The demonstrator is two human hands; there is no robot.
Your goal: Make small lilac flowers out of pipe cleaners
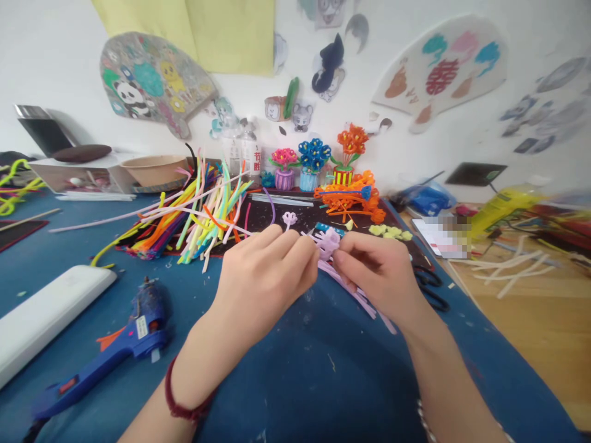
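Note:
Between my two hands is a lilac pipe-cleaner flower (pixel 327 242) with several small loops. My left hand (pixel 268 280) is closed at the flower's left side, its fingertips hidden behind the knuckles. My right hand (pixel 381 271) pinches the flower's right side with thumb and forefinger. Straight lilac pipe cleaners (pixel 348 289) lie on the table just below and behind the hands. A smaller finished lilac flower (pixel 289 219) rests on the dark mat beyond my left hand.
A blue hot glue gun (pixel 133 335) and a white power strip (pixel 55 317) lie at left. Bundled colourful pipe cleaners (pixel 184 215) spread behind my left hand. Potted pipe-cleaner flowers (pixel 314 163) stand by the wall. Black-handled scissors (pixel 431 286) lie beside my right wrist.

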